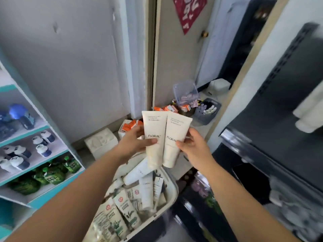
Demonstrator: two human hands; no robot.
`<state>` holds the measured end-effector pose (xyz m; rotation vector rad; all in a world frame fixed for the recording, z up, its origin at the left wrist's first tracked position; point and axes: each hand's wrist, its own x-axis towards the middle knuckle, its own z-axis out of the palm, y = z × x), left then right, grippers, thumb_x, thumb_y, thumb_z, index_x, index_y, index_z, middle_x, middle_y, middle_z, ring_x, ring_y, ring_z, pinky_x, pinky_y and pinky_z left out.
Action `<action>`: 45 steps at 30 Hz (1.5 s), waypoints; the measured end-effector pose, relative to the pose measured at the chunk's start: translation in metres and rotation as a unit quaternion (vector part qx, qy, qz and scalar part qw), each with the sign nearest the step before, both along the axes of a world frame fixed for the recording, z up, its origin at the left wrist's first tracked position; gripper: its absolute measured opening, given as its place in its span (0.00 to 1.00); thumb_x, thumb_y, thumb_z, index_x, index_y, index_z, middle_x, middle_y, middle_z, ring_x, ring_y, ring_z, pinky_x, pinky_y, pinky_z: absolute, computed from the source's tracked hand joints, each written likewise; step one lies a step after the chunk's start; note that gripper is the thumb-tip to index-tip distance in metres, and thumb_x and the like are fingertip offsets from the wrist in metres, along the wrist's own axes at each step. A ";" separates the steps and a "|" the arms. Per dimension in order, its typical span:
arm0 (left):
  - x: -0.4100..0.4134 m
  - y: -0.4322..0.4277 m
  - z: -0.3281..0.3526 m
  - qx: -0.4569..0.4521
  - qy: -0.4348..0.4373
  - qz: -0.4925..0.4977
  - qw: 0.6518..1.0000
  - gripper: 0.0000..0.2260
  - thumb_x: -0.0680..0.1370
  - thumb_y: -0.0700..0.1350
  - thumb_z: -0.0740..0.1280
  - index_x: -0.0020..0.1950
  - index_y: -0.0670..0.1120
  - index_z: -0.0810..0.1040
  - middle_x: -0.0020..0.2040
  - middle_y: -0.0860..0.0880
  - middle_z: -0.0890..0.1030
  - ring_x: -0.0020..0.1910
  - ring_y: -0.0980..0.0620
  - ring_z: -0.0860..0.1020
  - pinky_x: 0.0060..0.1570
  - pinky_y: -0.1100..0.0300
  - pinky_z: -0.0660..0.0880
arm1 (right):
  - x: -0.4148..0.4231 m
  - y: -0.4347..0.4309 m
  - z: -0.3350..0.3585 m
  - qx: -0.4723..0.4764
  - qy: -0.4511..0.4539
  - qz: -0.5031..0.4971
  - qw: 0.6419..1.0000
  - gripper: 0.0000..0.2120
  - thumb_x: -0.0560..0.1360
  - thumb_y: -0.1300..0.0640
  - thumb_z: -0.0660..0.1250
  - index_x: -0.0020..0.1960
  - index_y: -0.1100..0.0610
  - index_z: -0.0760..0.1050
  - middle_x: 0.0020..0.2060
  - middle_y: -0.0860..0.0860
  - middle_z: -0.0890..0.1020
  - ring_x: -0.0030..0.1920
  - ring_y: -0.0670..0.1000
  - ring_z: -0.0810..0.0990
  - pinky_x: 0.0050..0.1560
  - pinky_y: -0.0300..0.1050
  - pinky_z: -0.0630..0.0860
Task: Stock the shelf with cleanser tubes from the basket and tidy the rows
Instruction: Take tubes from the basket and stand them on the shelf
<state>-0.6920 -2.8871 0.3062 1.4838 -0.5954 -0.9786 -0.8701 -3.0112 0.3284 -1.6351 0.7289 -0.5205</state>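
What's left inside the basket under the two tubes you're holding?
The basket holds several white tubes toward its far end and leaf-printed packs nearer the camera. Lower layers are covered, and the left forearm hides its left side.

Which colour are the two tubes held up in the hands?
The two tubes are cream-white with dark "FLORAL" lettering, shown clearly in the head view.

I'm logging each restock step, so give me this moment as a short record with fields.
left hand: grips the left cream tube
right hand: grips the right cream tube
tube label: FLORAL
tube pose: side by side, flat crimped ends up, above the basket
basket: white, still holds more tubes and packets
shelf: at left, teal-edged, holds bottles and green packs
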 end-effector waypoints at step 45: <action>-0.285 -0.308 0.100 -0.128 -0.271 -0.191 0.935 0.29 0.74 0.43 0.73 0.71 0.51 0.64 0.62 0.57 0.75 0.59 0.58 0.75 0.61 0.55 0.73 | -0.320 -0.184 0.087 -0.185 0.044 -0.320 0.928 0.24 0.79 0.61 0.63 0.72 0.46 0.64 0.64 0.43 0.74 0.61 0.42 0.73 0.65 0.44 0.72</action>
